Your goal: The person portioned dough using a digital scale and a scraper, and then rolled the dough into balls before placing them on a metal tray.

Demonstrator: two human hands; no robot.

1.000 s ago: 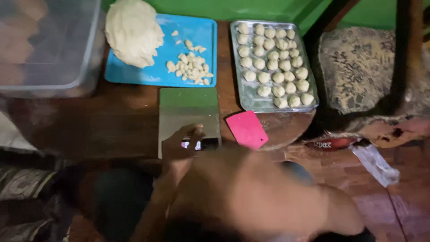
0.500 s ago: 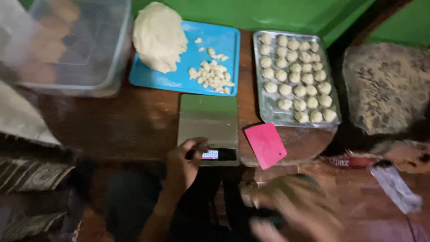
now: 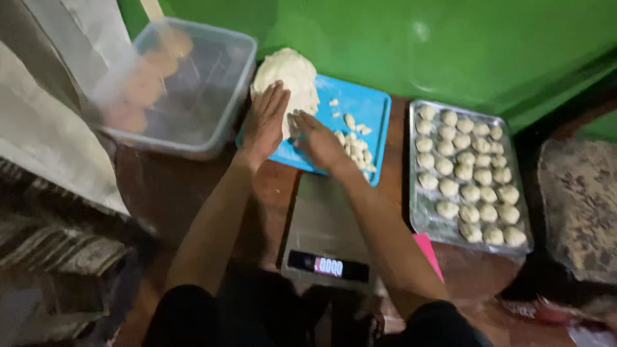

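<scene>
Grip: left hand (image 3: 267,122) flat, fingers spread, on the dough (image 3: 290,76); right hand (image 3: 319,142) beside it, closure unclear.
Dough: upper centre, on blue board (image 3: 367,106).
Done: tray (image 3: 418,212) at right nearly full of balls (image 3: 468,172).
Left: big lump, cut bits (image 3: 355,142); scale (image 3: 324,222) bare.

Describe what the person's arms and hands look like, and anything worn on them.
Both forearms are bare from elbow to fingertips. The left hand and right hand wear no gloves, and no rings, watch or bracelets show. Dark, apparently black, cloth covers each arm near the bottom edge, probably short sleeves. No markings can be made out.
</scene>
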